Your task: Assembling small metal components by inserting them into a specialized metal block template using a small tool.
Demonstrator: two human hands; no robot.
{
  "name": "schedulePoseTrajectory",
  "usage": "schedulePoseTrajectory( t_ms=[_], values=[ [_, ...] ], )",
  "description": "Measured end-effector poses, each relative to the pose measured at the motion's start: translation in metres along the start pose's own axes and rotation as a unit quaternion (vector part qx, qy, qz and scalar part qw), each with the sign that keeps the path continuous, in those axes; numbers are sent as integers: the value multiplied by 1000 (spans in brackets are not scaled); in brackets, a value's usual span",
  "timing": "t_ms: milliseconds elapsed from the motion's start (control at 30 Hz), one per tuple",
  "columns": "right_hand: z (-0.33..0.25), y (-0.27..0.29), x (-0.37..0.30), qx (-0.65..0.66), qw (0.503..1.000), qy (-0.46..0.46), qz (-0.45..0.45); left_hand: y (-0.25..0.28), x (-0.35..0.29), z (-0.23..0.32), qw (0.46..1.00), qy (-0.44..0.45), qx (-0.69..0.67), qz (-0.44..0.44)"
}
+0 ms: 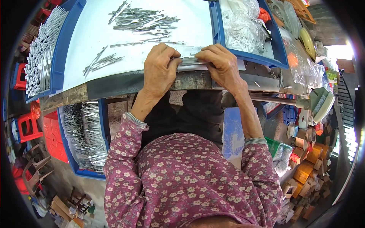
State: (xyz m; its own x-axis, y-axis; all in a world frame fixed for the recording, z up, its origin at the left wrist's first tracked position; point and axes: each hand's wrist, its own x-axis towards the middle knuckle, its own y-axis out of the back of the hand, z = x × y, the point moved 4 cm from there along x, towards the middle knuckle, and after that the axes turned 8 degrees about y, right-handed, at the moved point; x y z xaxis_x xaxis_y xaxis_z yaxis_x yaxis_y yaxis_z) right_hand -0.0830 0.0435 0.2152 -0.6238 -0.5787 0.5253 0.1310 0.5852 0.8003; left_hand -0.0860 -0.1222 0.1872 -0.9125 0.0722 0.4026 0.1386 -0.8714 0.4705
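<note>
At the front edge of the white work surface, both my hands are closed in pinches at the two ends of a slim silvery piece (188,60). My left hand (160,70) has its thumb and fingers pressed together at the left end. Facing it, my right hand (222,66) pinches the right end. The fingertips cover parts of the piece, so its exact kind is unclear. Beyond the hands lies a pile of slim metal pieces (146,21) with jointed, pointed shapes. A smaller group of metal pieces (104,62) rests left of my left hand.
A blue tray (62,49) of slim white-and-silver pieces stands at left. Another blue tray (279,49) at right holds clear plastic bags (243,30). Below the table's worn edge (110,85), a blue crate (102,125) contains more metal pieces. A lamp-like head (323,104) juts out at right.
</note>
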Motion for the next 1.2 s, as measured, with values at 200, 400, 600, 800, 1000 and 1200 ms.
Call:
schedulePoseTrajectory(
  t_ms=[200, 400, 600, 800, 1000, 1200],
  values=[
    [8, 5, 9, 236, 943, -221, 82, -3, -5, -8, 999, 17, -33, 3],
    [0, -10, 30, 381, 881, -223, 171, -4, -4, -5, 1000, -1, -15, 13],
    [-12, -4, 22, 21, 993, -106, 35, -5, -5, -7, 1000, -5, -18, 20],
    [-47, 34, 43, 26, 984, -35, 175, -2, -7, -9, 999, -7, -23, 33],
    [-21, -9, 17, -10, 991, -130, 39, -4, -6, -7, 999, -18, -13, 29],
    [-14, 30, 17, 81, 965, -210, 133, -3, -5, -8, 1000, -15, -9, 24]
  ],
)
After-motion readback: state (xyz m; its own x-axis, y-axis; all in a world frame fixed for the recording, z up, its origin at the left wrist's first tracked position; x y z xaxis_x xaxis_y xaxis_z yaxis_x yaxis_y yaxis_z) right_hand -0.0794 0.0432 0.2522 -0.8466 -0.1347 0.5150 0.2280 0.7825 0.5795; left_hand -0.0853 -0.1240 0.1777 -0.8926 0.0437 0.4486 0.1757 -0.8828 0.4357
